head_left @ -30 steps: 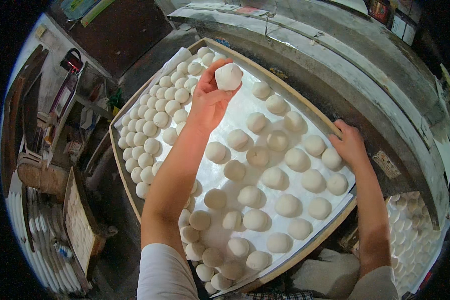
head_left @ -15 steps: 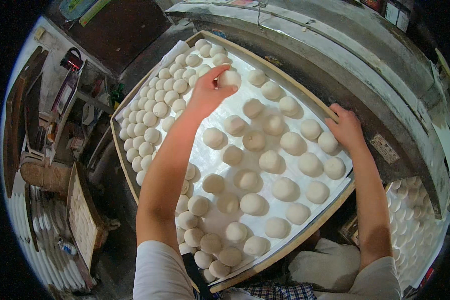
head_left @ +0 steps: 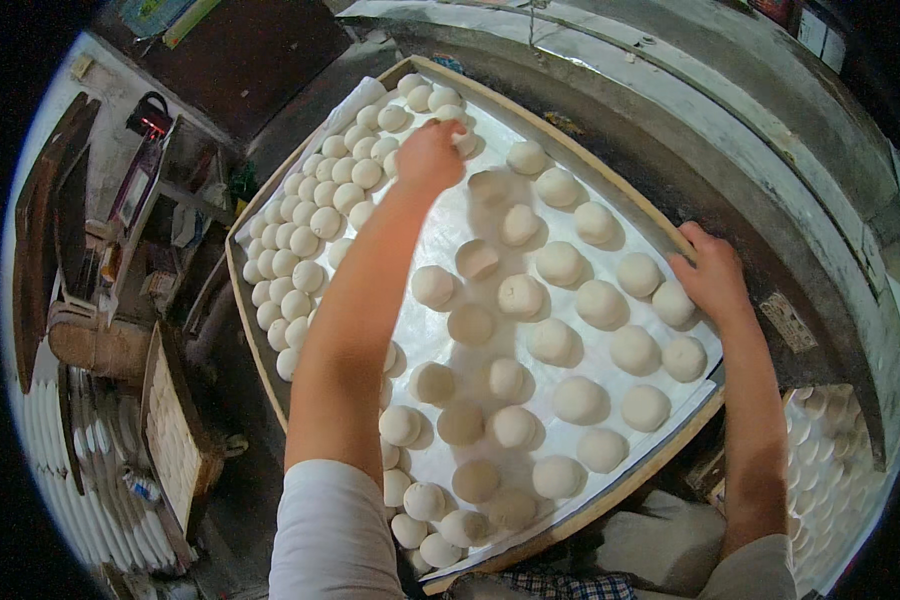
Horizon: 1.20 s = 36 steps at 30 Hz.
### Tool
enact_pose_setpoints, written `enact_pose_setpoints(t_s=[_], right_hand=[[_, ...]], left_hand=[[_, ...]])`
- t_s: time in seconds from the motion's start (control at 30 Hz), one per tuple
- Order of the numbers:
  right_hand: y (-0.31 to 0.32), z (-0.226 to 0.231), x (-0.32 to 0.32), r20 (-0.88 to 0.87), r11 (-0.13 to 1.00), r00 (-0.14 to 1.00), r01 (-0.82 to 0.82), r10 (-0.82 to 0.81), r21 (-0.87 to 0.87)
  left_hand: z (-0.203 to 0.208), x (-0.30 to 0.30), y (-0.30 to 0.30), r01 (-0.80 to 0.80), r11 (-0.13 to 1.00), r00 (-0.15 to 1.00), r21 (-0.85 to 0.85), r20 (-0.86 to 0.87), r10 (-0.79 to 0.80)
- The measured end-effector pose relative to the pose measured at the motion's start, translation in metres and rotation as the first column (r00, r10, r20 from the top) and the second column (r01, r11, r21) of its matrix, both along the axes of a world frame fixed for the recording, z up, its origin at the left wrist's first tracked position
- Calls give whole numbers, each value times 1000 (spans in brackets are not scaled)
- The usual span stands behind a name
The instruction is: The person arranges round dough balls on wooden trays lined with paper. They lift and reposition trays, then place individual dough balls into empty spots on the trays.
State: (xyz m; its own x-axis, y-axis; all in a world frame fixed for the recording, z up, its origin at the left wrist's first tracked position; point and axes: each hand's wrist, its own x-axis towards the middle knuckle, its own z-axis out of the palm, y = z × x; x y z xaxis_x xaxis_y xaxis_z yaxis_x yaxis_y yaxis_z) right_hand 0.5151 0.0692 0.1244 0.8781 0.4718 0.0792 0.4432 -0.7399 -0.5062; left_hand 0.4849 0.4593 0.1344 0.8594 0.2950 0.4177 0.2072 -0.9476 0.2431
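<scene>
A large wooden-rimmed tray (head_left: 610,178) lined with white sheet lies at a slant before me, holding many round white dough balls (head_left: 559,263). On the left they sit packed close together; toward the right they are spaced apart, and some in the middle look shaded. My left hand (head_left: 433,158) reaches across to the far part, fingers curled round a dough ball (head_left: 466,142) that shows only partly past the fingertips. At the right side my right hand (head_left: 712,272) grips the tray's rim, thumb on the inner side.
Another tray of white pieces (head_left: 832,480) stands at the lower right. A wooden-framed tray (head_left: 175,430) leans at the left beside stacked white-edged sheets (head_left: 95,470). A curved grey ledge (head_left: 770,150) runs along the far right, and a cluttered shelf (head_left: 165,210) stands at left.
My left hand has turned, its back now covering more of the ball it pinched. Several dough balls in the middle have shifted. The view has moved slightly, and my right hand stays on the rim.
</scene>
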Motion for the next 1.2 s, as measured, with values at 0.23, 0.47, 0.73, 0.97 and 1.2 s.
enact_pose_setpoints(t_s=[0.23, 0.47, 0.73, 0.97, 1.2], right_hand=[[-1, -6, 6, 13, 1000, 1000, -4, 4, -18], [2, -4, 2, 31, 1000, 999, 21, -21, -6], [3, -2, -2, 41, 1000, 999, 19, -19, 5], [5, 7, -7, 44, 999, 998, 31, -32, 22], [1, -5, 0, 59, 999, 998, 11, -13, 41]], left_hand=[[-21, -16, 15, 116, 851, 941, 512, -330, 70], [3, -61, 41, 443, 57, 897, -895, 441, -41], [20, -108, -10, 491, -491, 806, -720, 589, -58], [30, -132, -40, 325, 367, 945, -872, 289, -150], [17, -134, -31, 199, 944, 960, -262, 244, -135]])
